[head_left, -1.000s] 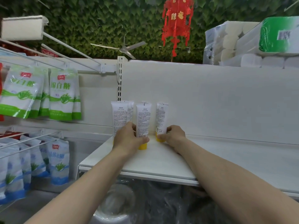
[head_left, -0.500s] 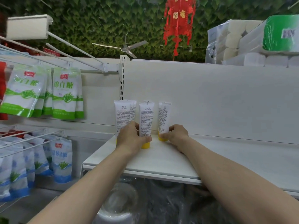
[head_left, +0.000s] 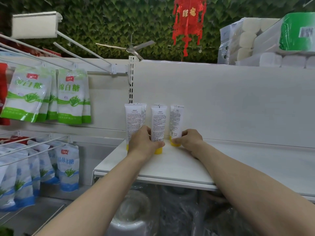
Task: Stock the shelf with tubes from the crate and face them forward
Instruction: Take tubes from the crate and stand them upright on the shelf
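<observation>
shelf (head_left: 179,169): white board against a white back panel (head_left: 230,103); the tubes stand at its far left corner.
paper rolls (head_left: 265,40): wrapped packs on top of the unit, far right.
sugar bags (head_left: 71,96): green-and-white pouches hanging at left, with blue bags (head_left: 68,169) below them.
lantern (head_left: 188,23): red, hanging far above the shelf.
left tube (head_left: 134,120): upright on its yellow cap, more tubes just behind it.
middle tube (head_left: 158,121): upright, small print and barcode facing near.
right tube (head_left: 176,120): upright, farther back than the middle tube.
left hand (head_left: 144,143): curled round the middle tube's base, thumb across its front.
right hand (head_left: 190,140): fingertips pinching the right tube's lower end.
</observation>
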